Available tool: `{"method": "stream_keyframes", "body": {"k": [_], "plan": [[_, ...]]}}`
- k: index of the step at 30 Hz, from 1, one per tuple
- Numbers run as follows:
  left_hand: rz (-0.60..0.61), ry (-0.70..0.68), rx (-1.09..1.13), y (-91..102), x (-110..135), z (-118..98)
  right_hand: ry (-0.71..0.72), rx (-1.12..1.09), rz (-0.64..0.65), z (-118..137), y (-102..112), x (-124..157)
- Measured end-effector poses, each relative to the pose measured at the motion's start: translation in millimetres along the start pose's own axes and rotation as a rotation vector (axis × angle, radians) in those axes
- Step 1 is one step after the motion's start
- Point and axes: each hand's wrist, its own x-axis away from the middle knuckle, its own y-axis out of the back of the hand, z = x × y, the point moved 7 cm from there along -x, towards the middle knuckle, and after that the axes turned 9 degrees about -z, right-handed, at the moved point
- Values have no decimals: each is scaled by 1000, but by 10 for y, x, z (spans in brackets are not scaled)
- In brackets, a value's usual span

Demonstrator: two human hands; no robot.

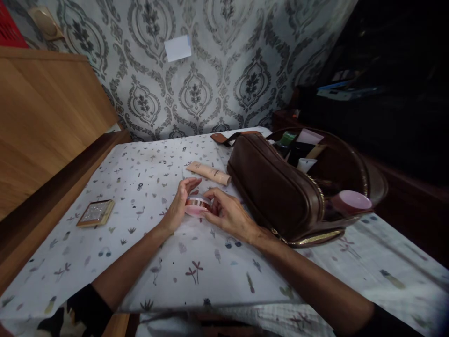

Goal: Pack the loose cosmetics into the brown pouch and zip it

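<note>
Seen from the head camera, a counter [140, 173] covered with a pale cloth printed with small motifs is shown in front of a patterned wall. A small pink jar [197, 206] with a coppery band is held low over the middle of the cloth, gripped between both hands. The left hand [178, 203] is curled around the jar's left side, and the right hand [228, 215] is closed on its right side with the fingertips on the rim. A beige tube [208, 172] is laid just behind the hands. An open brown bag [277, 187] is set to the right, close to the right hand, with a round pink pot [351, 202] at its mouth. A glittery square compact [95, 213] is placed well apart to the left.
</note>
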Motion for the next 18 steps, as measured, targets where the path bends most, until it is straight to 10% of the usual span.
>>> {"method": "stream_keyframes", "body": {"k": [8, 18], "plan": [[90, -165, -38, -82, 30, -371, 57, 89, 38, -17, -93, 37], [91, 37, 71, -238, 104, -87, 129, 234, -68, 45, 83, 34]]}}
